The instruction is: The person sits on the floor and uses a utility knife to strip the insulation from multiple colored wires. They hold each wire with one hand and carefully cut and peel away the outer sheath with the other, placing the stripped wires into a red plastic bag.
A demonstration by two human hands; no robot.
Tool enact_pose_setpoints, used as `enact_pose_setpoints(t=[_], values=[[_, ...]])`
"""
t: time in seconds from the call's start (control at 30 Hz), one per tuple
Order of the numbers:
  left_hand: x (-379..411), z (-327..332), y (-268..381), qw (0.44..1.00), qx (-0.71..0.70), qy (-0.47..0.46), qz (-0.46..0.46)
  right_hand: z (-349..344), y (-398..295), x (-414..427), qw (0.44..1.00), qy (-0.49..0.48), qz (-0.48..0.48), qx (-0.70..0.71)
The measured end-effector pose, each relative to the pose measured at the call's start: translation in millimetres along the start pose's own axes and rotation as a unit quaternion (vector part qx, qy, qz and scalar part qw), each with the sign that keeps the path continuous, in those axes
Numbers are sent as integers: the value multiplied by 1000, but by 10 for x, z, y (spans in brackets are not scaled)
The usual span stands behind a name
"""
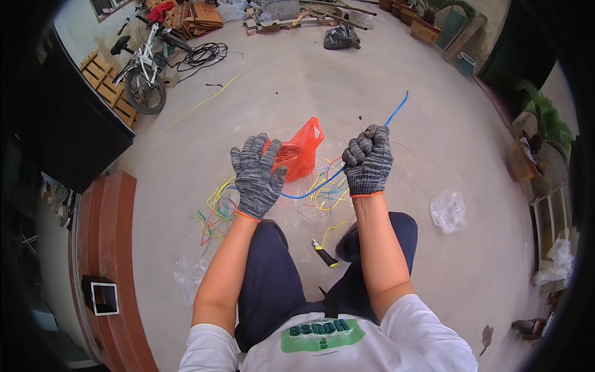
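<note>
Grey knitted work gloves with orange cuffs cover both hands. My right hand [369, 160] is closed round a blue insulated wire [316, 189], whose free end sticks out up and to the right. The wire sags from there towards my left hand [257, 174], which is spread with its back up; whether it touches the wire is hidden. Beyond the left hand stands a red plastic bag [304, 151] with thin reddish strands inside. Yellow, red, green and blue wire scraps [216, 202] lie on both sides of it. A black and yellow handled tool [325, 254] lies between my knees.
Clear plastic bags lie on the concrete floor at right [447, 211] and left [190, 274]. Further off are a bicycle [146, 65], a coil of black cable [203, 56], a black bag [341, 36] and potted plants [425, 29]. Reddish-brown steps [118, 260] run along the left.
</note>
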State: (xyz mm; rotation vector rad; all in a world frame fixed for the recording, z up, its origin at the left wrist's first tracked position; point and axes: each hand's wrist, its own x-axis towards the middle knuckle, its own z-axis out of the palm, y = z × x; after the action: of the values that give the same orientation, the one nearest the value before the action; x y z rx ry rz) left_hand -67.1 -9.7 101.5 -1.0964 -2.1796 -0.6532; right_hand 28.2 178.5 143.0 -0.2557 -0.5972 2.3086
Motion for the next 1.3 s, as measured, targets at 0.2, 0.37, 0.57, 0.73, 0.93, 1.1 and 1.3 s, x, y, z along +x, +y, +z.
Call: enact_pose_setpoints(t=[0.2,0.37,0.57,0.73,0.93,1.1,1.3], values=[[-208,150,613,945,-160,-274,78,7,-341,108,997,68,-22,41],[-621,324,1160,888,-413,-179,-93,-212,-443,338,986,143,-48,66],[-950,259,1032,737,-564,-268,-257,-478,-776,590,989,136,-49,14],[-995,379,973,810,-473,-297,-178,-295,-685,538,994,79,-29,-62],[-971,448,1236,765,-570,-225,-196,-16,-915,644,990,65,-90,-84],[-1139,290,1216,808,-521,-218,-170,53,-721,748,996,71,-11,-51],[-1078,159,1243,823,-480,-191,-238,-60,-737,842,997,75,-16,-30]])
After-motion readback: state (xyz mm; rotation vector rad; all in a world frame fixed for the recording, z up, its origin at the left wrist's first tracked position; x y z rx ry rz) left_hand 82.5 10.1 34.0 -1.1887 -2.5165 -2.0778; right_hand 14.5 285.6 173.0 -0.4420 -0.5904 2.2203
